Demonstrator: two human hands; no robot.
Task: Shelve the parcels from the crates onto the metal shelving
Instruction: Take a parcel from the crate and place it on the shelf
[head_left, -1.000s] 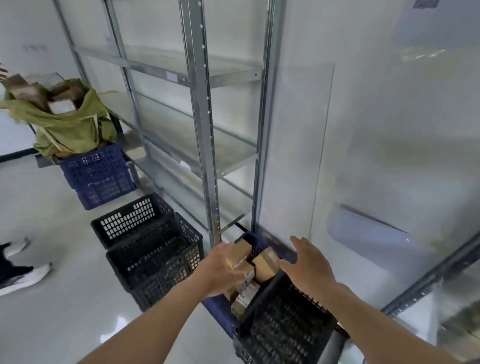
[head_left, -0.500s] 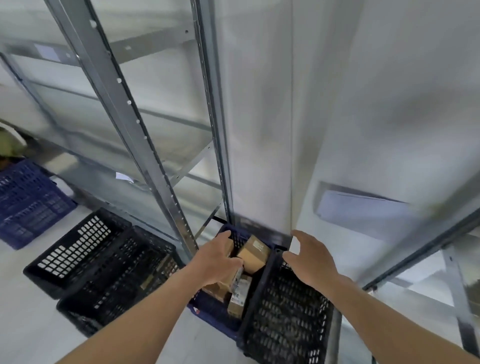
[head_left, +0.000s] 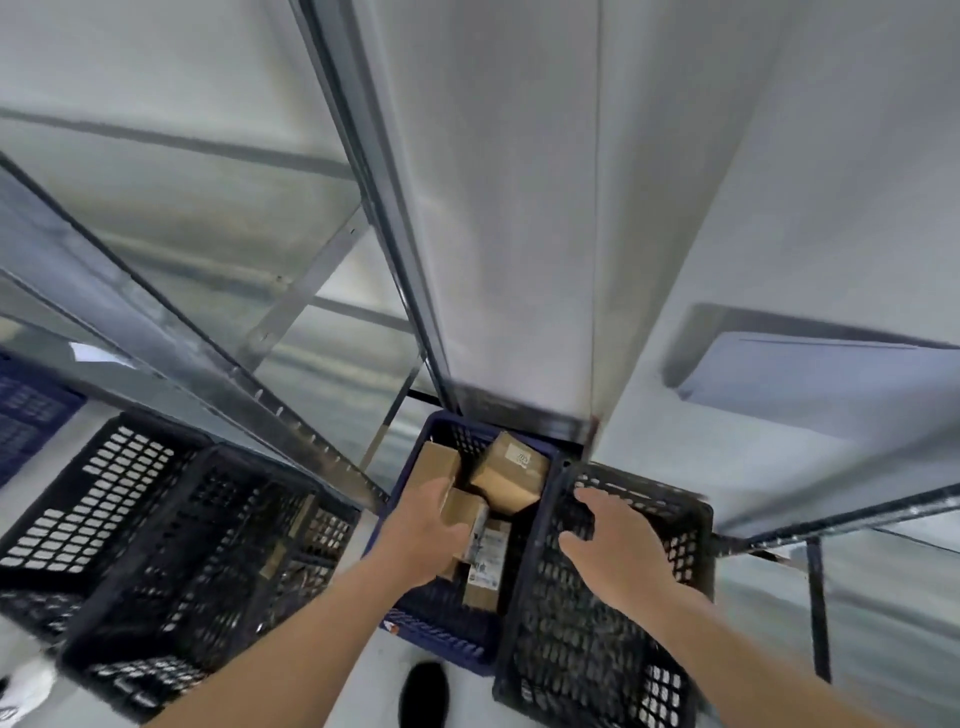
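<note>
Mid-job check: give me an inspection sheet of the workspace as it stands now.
Surface: pale floor, partly bare.
Job's things: brown cardboard parcels in the blue crate; metal shelving holds no parcels in view.
Clutter: black crates left; black crate right.
Hands: left hand grips a parcel; right hand spread open over the right crate.
Cables: nothing seen.
Surroundings: grey wall panel; dark shoe below.
</note>
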